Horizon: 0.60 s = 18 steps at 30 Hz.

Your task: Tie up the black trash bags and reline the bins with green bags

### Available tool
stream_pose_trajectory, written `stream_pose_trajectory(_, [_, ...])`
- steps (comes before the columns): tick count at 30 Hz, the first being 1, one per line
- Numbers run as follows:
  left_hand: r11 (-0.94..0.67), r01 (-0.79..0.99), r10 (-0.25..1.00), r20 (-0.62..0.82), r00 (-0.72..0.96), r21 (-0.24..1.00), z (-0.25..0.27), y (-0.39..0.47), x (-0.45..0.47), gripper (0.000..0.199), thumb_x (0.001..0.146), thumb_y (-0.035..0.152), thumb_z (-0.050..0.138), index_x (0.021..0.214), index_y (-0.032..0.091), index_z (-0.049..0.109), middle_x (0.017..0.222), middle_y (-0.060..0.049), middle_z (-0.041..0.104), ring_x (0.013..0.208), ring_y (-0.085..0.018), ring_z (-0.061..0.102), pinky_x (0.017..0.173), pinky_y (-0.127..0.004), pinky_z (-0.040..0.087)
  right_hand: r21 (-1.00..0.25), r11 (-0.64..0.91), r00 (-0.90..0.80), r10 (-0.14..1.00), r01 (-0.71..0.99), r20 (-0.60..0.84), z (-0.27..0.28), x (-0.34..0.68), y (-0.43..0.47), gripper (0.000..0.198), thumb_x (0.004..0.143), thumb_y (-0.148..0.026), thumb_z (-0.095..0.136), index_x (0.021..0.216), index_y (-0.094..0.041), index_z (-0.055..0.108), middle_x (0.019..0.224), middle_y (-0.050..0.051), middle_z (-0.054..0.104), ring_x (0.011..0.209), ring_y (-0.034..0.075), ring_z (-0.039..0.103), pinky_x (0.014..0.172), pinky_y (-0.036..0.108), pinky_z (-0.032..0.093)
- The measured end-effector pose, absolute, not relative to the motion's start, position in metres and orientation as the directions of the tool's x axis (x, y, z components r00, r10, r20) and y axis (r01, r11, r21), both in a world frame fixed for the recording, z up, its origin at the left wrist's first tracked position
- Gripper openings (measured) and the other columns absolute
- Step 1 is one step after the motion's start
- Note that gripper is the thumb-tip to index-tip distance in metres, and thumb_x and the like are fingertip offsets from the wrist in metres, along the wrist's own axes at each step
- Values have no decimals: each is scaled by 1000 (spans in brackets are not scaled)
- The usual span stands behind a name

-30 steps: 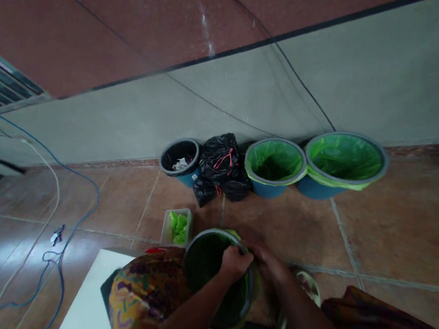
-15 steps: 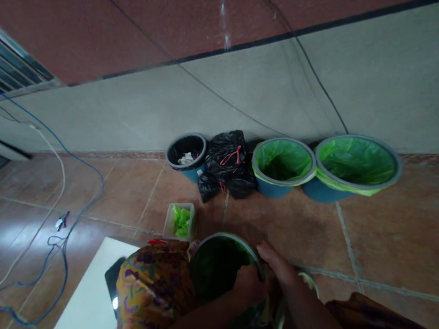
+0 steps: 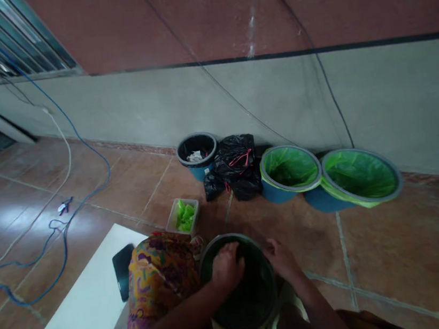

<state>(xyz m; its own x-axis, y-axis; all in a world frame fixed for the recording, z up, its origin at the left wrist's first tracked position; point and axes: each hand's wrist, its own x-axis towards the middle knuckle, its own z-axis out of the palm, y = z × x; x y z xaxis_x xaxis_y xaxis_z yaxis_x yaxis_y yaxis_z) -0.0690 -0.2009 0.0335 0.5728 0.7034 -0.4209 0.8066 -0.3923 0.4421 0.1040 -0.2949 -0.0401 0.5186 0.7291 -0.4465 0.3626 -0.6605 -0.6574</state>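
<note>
A round bin (image 3: 247,312) with a dark green inside and a grey rim stands between my knees. My left hand (image 3: 228,267) reaches over its opening, fingers loosely bent and the thumb apart; nothing shows in it. At the bin's right edge, my right hand (image 3: 283,260) has its fingers closed at the rim, and they are partly in shadow. Just beyond my left knee sits a clear plastic tub (image 3: 172,219) with crumpled bright green plastic (image 3: 184,215) in it.
Along the wall stand a black-lined bin (image 3: 196,150), black tied garbage bags (image 3: 235,162) and two green-lined bins (image 3: 291,171) (image 3: 361,178). A white board (image 3: 87,300) with a phone (image 3: 124,271) lies at left, near a blue cable (image 3: 66,244) and keys (image 3: 64,206).
My left hand has moved left from the bin's right rim to over its opening. My right hand stays by the rim. The view has tilted and shifted slightly.
</note>
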Motion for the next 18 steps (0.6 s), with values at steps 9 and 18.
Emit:
stream_pose_trajectory(9, [-255,937,712,-609,350,240,5,-141,-108,44,80,1,48,120,12,63,121,-17,64,117,-26,60,99,-35,45,-444,-754,524,656,485,-543,-40,56,-317,41,90,-7,35,118,-9,65,105,19,74,97,24,71,84,29,47])
stream_pose_trajectory(18, [-181,952,716,-631,299,246,4,-136,-114,32,74,5,59,104,10,66,113,-18,67,114,-29,60,93,-33,45,-353,-806,562,587,476,-583,-44,51,-328,44,83,-9,45,124,-7,61,109,21,73,103,27,70,83,31,48])
